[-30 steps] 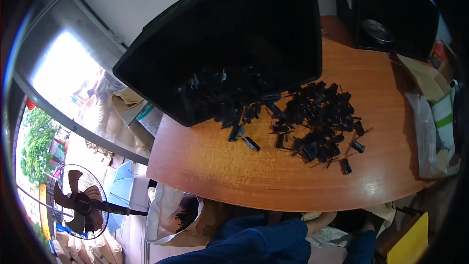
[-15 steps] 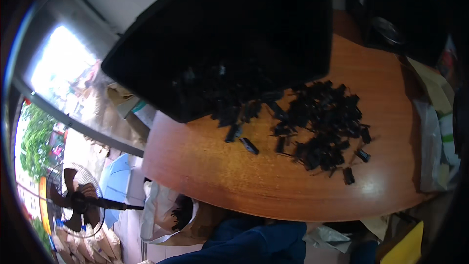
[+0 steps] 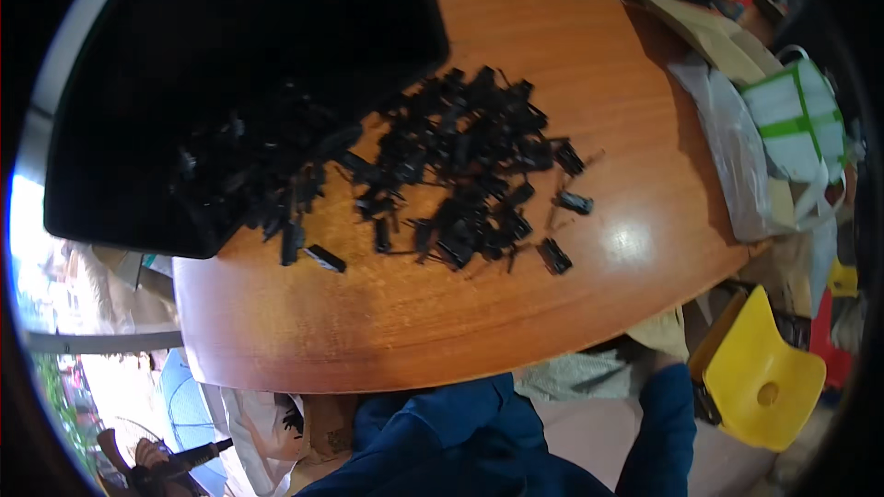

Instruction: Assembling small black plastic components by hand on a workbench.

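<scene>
At the table's lower right edge my right hand [image 3: 656, 356] reaches down beside a beige paper bag [image 3: 665, 329] and a whitish plastic sack [image 3: 585, 375]. The blue sleeve [image 3: 665, 419] shows, but the fingers are hidden, so I cannot tell what they touch. My left hand is out of view. A pile of small black plastic parts [image 3: 460, 161], some with thin prongs, lies on the brown wooden table [image 3: 387, 331]. Left of it, a large black container [image 3: 230, 28] lies with its opening toward me. More such parts [image 3: 267, 161] sit at its mouth.
A white and green bag [image 3: 796, 120] and a clear plastic bag [image 3: 723, 147] stand at the table's right side. A yellow chair [image 3: 769, 377] is at lower right. A fan [image 3: 152, 465] and a white sack [image 3: 253, 437] are at lower left.
The view has swung to the right, so the pile and container now appear farther left. My right forearm has come into view at the lower right.
</scene>
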Motion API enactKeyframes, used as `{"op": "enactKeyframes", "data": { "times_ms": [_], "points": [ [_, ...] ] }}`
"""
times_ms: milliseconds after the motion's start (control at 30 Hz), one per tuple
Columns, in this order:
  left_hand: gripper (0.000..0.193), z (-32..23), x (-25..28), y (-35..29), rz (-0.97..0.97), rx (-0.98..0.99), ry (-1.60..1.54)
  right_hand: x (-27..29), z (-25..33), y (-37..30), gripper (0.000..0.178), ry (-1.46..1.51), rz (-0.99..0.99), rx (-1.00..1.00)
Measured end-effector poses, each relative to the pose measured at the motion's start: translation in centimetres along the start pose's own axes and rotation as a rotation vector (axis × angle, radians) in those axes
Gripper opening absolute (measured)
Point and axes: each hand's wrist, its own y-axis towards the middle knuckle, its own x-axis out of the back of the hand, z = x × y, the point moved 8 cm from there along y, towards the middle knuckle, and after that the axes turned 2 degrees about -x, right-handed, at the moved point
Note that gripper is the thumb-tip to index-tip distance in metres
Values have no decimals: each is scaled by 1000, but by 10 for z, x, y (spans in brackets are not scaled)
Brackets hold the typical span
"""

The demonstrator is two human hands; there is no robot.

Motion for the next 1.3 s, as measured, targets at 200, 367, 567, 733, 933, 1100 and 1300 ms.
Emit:
{"op": "enactKeyframes", "data": {
  "times_ms": [200, 367, 567, 733, 933, 1100, 1300],
  "points": [
    [34, 24, -50, -43, 152, 108, -125, 16, -54, -82, 54, -51, 93, -170],
    [34, 30, -48, -40, 198, 141, -190, 17, -59, -99, 55, -42, 131, -227],
    [34, 34, -30, -29, 194, 158, -232, 7, -48, -101, 56, 15, 165, -241],
    [35, 26, -11, -3, 187, 146, -250, 4, -38, -88, 57, 76, 167, -238],
    [35, 25, 14, 11, 154, 146, -279, -6, -19, -84, 58, 151, 194, -222],
    [35, 15, 29, 37, 143, 124, -309, -3, -7, -74, 59, 199, 190, -208],
    [36, 12, 35, 45, 131, 113, -368, 0, 4, -79, 60, 239, 203, -198]
  ]
}}
